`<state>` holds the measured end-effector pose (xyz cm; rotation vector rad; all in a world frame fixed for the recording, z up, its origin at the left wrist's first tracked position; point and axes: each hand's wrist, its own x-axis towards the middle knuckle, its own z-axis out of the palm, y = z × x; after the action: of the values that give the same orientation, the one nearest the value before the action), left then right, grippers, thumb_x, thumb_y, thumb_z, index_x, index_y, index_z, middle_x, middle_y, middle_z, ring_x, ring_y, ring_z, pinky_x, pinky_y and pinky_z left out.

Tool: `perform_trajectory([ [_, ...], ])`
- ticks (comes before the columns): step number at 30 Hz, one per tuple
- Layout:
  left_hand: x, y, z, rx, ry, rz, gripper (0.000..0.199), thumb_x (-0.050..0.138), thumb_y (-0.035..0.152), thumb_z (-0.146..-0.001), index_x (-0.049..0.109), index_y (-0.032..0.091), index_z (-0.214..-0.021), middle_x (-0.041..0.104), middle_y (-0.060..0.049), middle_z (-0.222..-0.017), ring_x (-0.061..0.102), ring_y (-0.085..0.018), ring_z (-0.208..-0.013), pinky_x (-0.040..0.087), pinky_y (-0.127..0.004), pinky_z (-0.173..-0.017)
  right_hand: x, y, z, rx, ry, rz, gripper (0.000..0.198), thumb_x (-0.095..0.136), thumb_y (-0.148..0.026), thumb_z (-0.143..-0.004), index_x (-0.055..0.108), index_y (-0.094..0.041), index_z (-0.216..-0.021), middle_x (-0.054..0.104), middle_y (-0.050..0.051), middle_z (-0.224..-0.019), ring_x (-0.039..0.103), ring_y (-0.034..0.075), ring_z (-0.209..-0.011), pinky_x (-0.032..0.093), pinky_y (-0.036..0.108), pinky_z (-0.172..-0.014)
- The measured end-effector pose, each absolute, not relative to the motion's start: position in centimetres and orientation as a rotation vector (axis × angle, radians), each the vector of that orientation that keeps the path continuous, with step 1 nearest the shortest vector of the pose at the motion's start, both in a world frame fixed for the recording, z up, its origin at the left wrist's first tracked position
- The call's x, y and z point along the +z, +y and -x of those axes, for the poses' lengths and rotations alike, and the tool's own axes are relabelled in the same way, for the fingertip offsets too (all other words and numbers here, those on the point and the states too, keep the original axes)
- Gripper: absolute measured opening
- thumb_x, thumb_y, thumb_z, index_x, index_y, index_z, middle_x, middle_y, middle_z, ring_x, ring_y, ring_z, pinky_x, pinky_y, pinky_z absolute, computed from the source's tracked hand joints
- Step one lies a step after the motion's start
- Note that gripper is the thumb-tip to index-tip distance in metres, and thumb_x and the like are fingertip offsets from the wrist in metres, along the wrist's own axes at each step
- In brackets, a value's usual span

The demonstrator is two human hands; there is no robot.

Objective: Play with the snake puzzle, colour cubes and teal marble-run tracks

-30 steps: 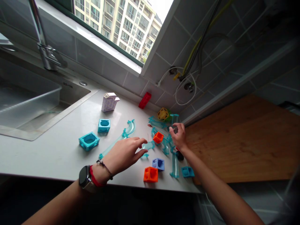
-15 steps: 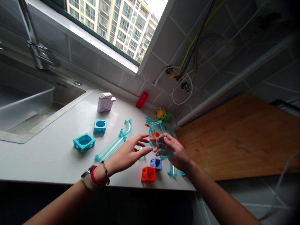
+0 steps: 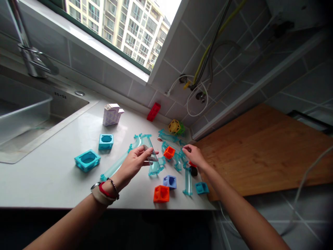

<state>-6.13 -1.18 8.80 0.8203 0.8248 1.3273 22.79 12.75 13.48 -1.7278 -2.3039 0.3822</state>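
My left hand is closed round a clear teal marble-run track piece, lifted over the counter. Beyond its wrist lies a straight teal track joined to a curved piece. My right hand is at the pile of clear teal track pieces, thumb and fingers curled together; what they pinch, if anything, I cannot make out. An orange cube sits among these pieces. Nearer the front edge, a lavender cube stands against another orange cube, beside a short straight track.
Two teal open blocks and a patterned carton stand left on the white counter, by the sink. A red block and a yellow ball-like piece are near the wall. A wooden board lies right.
The clear teal track piece has passed from my right hand to my left, which has closed on it and moved left. My right hand has moved up and right to the other track pieces.
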Motion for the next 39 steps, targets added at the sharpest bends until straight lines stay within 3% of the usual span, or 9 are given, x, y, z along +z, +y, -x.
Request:
perform_trajectory([
  [2, 8.9, -1.2, 6.1, 1.326, 0.831, -0.818, 0.043, 0.068, 0.058, -0.091, 0.061, 0.016, -0.093, 0.075, -0.012, -0.110, 0.074, -0.021, -0.087, 0.058, -0.039, -0.084, 12.9, 13.8, -24.1, 0.273, -2.368, 1.786, 0.014, 0.066, -0.026, -0.090, 0.073, -0.018, -0.100, 0.076, 0.008, -0.096, 0.071, 0.023, -0.093, 0.053, 0.036, -0.088],
  [5, 8.7, -1.1, 6.1, 1.308, 0.848, -0.836, 0.043, 0.070, 0.058, -0.088, 0.060, 0.017, -0.088, 0.072, -0.006, -0.097, 0.073, -0.019, -0.080, 0.058, -0.034, -0.078, 11.9, 13.9, -24.6, 0.149, -2.485, 1.809, 0.019, 0.075, -0.019, -0.082, 0.074, -0.019, -0.101, 0.072, 0.006, -0.098, 0.068, 0.021, -0.093, 0.051, 0.031, -0.087],
  [10, 8.3, -0.9, 6.1, 1.309, 0.861, -0.858, 0.041, 0.075, 0.055, -0.085, 0.059, 0.017, -0.086, 0.067, -0.001, -0.088, 0.071, -0.016, -0.075, 0.058, -0.031, -0.074, 10.9, 13.0, -23.3, -0.049, -2.597, 1.755, 0.020, 0.070, -0.019, -0.089, 0.070, -0.020, -0.109, 0.065, 0.008, -0.111, 0.065, 0.021, -0.098, 0.048, 0.030, -0.086],
  [14, 8.2, -0.8, 6.1, 1.301, 0.869, -0.873, 0.039, 0.074, 0.053, -0.087, 0.060, 0.017, -0.089, 0.068, -0.003, -0.094, 0.071, -0.017, -0.079, 0.058, -0.031, -0.073, 10.5, 13.3, -22.3, -0.049, -2.714, 1.669, 0.024, 0.071, -0.023, -0.091, 0.071, -0.023, -0.116, 0.064, 0.007, -0.116, 0.066, 0.021, -0.100, 0.048, 0.029, -0.087],
  [18, 8.1, -0.9, 6.1, 1.269, 0.860, -0.870, 0.038, 0.074, 0.053, -0.087, 0.060, 0.018, -0.091, 0.071, -0.007, -0.106, 0.072, -0.019, -0.084, 0.060, -0.034, -0.076, 10.1, 14.4, -22.1, -0.024, -2.764, 1.645, 0.010, 0.071, -0.027, -0.093, 0.076, -0.022, -0.100, 0.064, 0.008, -0.112, 0.066, 0.021, -0.095, 0.048, 0.030, -0.084],
  [22, 8.1, -0.9, 6.2, 1.271, 0.868, -0.861, 0.040, 0.074, 0.054, -0.087, 0.060, 0.018, -0.090, 0.072, -0.008, -0.108, 0.073, -0.020, -0.085, 0.060, -0.034, -0.076, 9.9, 15.4, -22.5, 0.062, -2.764, 1.603, 0.009, 0.068, -0.027, -0.094, 0.074, -0.020, -0.090, 0.065, 0.006, -0.106, 0.065, 0.020, -0.094, 0.047, 0.030, -0.085],
  [31, 8.0, -0.8, 6.3, 1.258, 0.808, -0.831, 0.040, 0.071, 0.055, -0.091, 0.059, 0.017, -0.094, 0.071, -0.010, -0.120, 0.073, -0.020, -0.087, 0.059, -0.036, -0.078, 8.9, 16.0, -24.2, 0.291, -2.417, 1.592, 0.011, 0.051, -0.020, -0.099, 0.062, -0.020, -0.097, 0.068, 0.010, -0.114, 0.061, 0.023, -0.111, 0.044, 0.035, -0.099],
  [35, 7.8, -0.7, 6.2, 1.255, 0.802, -0.826, 0.041, 0.071, 0.056, -0.091, 0.059, 0.017, -0.094, 0.071, -0.011, -0.121, 0.073, -0.020, -0.087, 0.059, -0.036, -0.078, 8.3, 16.5, -25.2, 0.481, -2.171, 1.675, 0.011, 0.056, -0.026, -0.101, 0.063, -0.019, -0.096, 0.070, 0.006, -0.101, 0.065, 0.022, -0.097, 0.049, 0.038, -0.093],
  [39, 7.6, -0.7, 6.2, 1.249, 0.807, -0.836, 0.040, 0.071, 0.055, -0.090, 0.059, 0.017, -0.094, 0.071, -0.011, -0.122, 0.073, -0.020, -0.087, 0.059, -0.036, -0.078, 7.7, 16.6, -25.7, 0.747, -1.906, 1.730, 0.025, 0.062, -0.040, -0.102, 0.065, -0.016, -0.105, 0.068, 0.002, -0.094, 0.065, 0.016, -0.077, 0.056, 0.033, -0.074],
])
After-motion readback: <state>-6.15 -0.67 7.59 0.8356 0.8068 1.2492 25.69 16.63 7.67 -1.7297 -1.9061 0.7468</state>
